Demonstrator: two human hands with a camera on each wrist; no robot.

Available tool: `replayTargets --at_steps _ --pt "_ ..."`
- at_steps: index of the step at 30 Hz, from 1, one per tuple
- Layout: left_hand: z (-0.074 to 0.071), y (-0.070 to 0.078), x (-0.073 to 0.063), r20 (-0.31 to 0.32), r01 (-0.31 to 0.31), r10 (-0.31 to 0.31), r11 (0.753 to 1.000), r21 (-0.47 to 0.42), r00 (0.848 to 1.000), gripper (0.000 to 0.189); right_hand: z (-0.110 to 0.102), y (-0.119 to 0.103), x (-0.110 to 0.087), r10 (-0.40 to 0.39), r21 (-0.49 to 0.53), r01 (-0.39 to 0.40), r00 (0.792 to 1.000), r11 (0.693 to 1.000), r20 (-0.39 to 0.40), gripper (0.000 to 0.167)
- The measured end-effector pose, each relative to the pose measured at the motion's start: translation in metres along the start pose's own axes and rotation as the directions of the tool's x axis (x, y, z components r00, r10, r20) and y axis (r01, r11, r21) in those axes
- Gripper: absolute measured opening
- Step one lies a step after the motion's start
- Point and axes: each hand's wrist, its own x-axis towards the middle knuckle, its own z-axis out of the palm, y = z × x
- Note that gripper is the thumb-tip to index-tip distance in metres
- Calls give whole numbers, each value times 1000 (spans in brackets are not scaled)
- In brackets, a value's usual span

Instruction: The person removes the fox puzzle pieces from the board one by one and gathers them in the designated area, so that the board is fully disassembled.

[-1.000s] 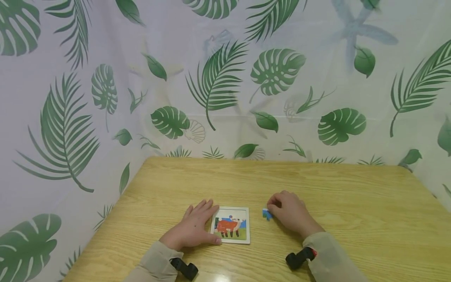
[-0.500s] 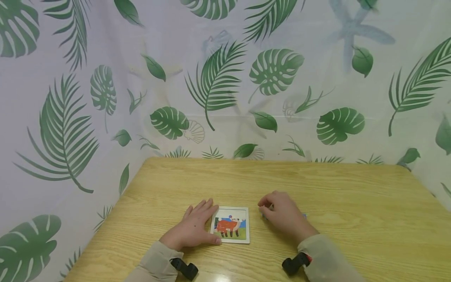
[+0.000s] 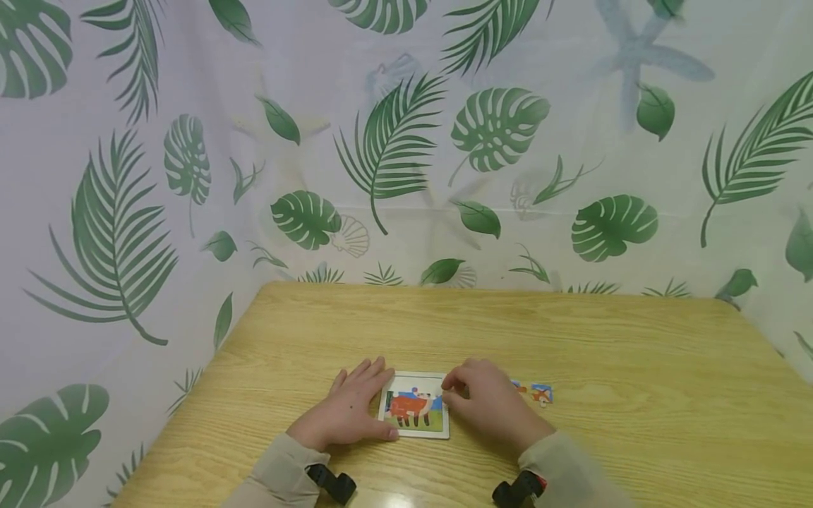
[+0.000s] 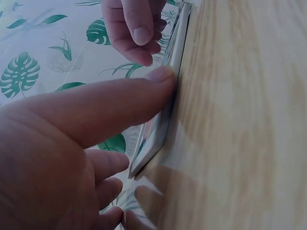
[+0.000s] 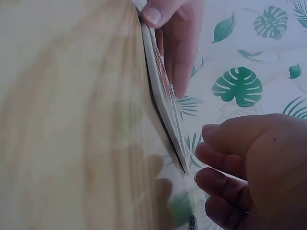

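At the back and sides, white cloth, thin and faintly creased, printed with green leaves, some split, some feathery. Below, a broad surface of yellow wood grain, smooth, rounded at the far corners, with a soft glare near the front. On both forearms, beige sleeves of soft fabric, with black wrist cameras strapped at the cuffs. Left hand spread and relaxed, thumb on the near left corner of the puzzle, fingertips by the far left corner; resting there, with no grip round it. Right hand curled at the puzzle's right edge, thumb and forefinger tips nearly together; cannot tell of anything pinched between them, nor of contact with the puzzle. Between the two hands, flat on the surface, the puzzle itself: thin, square, with a smooth pale frame. Inside, a red-orange animal with dark legs and a whitish face, on green ground against blue; uneven, knobbed upper outline, bare whitish band above. To the right, partly behind the right hand, loose pieces, small and flat, orange and blue with a touch of white.
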Motion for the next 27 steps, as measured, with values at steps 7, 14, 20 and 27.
replayTargets --at_steps 7,14,20,27 --pt "-1 1 -1 3 -34 34 999 3 999 93 8 -4 1 -22 -56 24 999 998 36 9" --pt "-2 3 -2 36 -71 69 996 46 997 77 10 -8 1 -24 -84 29 998 996 52 12" --pt "-2 2 -3 62 -99 94 990 96 994 67 10 -11 2 -7 -105 12 999 994 50 14" --pt "-3 3 -4 61 -96 91 991 89 994 65 10 -15 4 33 -125 -24 997 992 69 15"
